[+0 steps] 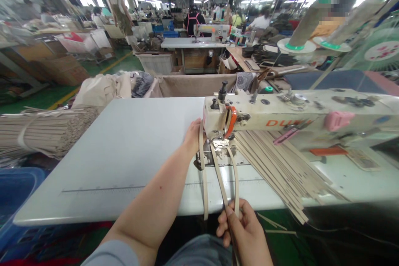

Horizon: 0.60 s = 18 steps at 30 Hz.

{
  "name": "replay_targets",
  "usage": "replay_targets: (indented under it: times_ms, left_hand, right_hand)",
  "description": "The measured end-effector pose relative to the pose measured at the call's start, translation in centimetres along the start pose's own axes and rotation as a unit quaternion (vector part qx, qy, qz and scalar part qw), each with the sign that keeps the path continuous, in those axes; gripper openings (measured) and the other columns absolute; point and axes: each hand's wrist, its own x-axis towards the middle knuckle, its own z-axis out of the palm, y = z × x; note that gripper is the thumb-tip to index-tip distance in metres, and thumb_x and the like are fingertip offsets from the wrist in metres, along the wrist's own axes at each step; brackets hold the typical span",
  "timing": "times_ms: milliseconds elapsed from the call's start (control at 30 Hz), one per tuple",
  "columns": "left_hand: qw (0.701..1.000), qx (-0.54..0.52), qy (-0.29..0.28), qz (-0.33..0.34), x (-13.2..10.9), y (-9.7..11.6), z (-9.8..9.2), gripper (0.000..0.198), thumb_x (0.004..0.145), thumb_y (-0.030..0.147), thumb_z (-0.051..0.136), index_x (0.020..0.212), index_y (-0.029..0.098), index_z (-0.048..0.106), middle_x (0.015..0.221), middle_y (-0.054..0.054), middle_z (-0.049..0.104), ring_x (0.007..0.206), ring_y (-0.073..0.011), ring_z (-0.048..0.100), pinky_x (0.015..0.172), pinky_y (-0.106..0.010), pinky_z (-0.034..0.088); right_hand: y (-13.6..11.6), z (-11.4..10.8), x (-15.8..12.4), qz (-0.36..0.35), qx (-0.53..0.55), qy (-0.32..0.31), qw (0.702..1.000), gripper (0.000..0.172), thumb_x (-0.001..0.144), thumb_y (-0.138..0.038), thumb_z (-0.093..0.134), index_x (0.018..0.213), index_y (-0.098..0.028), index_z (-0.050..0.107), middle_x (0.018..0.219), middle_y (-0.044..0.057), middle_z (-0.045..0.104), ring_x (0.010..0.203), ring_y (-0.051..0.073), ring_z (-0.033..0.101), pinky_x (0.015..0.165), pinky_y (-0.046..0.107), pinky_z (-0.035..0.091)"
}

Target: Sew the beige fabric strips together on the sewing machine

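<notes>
My left hand [193, 136] reaches to the left side of the sewing machine head [215, 118]. Its fingers are closed around a narrow beige fabric strip [202, 149], partly hidden by the machine; the strip hangs down past the table's front edge. In front of the needle area, my right hand [245, 226] pinches two beige lengths, a left strip [220, 174] and a right strip [236, 178]. Both run up to the metal presser foot [221, 144]. A fan of similar loose strips [277, 170] lies under the machine arm, some ends jutting over the edge.
Pink-handled snips [286, 134] hang on the machine arm. At left are a tied bundle of strips [46, 133] and a blue plastic basket [21, 191]. A fabric-lined bin [193, 85] stands behind the table [146, 133]. Thread cones [308, 25] rise at right; people work farther back.
</notes>
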Motion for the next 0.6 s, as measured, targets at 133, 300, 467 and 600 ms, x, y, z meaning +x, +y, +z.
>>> replay_targets:
  times_ms: [133, 300, 467, 600]
  left_hand:
    - [0.999, 0.032, -0.009, 0.031, -0.4, -0.5, -1.1, 0.027, 0.081, 0.019, 0.075, 0.106, 0.021, 0.087, 0.127, -0.012, 0.085, 0.134, -0.0405, 0.074, 0.131, -0.06, 0.054]
    - [0.995, 0.047, -0.076, 0.038, -1.8, -1.1, -2.0, 0.101, 0.053, 0.033, 0.105, 0.148, 0.026, 0.073, 0.164, -0.015, 0.066, 0.162, -0.053, 0.05, 0.137, -0.073, 0.041]
    - [0.994, 0.053, -0.099, 0.017, -2.3, -0.6, -1.5, 0.117, 0.05, 0.04, 0.11, 0.156, 0.018, 0.067, 0.172, -0.023, 0.057, 0.164, -0.0561, 0.046, 0.141, -0.072, 0.035]
    - [0.994, 0.043, -0.098, 0.021, -2.2, -0.4, -1.6, 0.117, 0.052, 0.04, 0.11, 0.158, 0.019, 0.066, 0.172, -0.023, 0.057, 0.166, -0.0543, 0.045, 0.14, -0.073, 0.035]
  right_hand:
    - [0.0, -0.1, 0.1, -0.004, 0.004, -0.005, 1.0, 0.062, 0.077, -0.071, 0.103, 0.094, -0.022, 0.067, 0.072, -0.001, 0.079, 0.053, 0.015, 0.072, 0.042, 0.02, 0.049]
    - [-0.2, -0.5, -0.2, 0.004, 0.003, -0.004, 1.0, 0.061, 0.077, -0.07, 0.103, 0.095, -0.022, 0.069, 0.069, -0.001, 0.078, 0.051, 0.016, 0.072, 0.042, 0.02, 0.049]
    - [-0.6, -1.2, -1.0, 0.047, -0.004, -0.022, 0.999, 0.06, 0.079, -0.074, 0.1, 0.091, -0.02, 0.074, 0.069, 0.003, 0.08, 0.056, 0.018, 0.075, 0.051, 0.023, 0.054]
    - [-0.9, -1.9, -1.6, 0.08, -0.025, -0.019, 0.996, 0.061, 0.076, -0.077, 0.1, 0.086, -0.019, 0.083, 0.072, 0.006, 0.081, 0.068, 0.02, 0.075, 0.066, 0.027, 0.057]
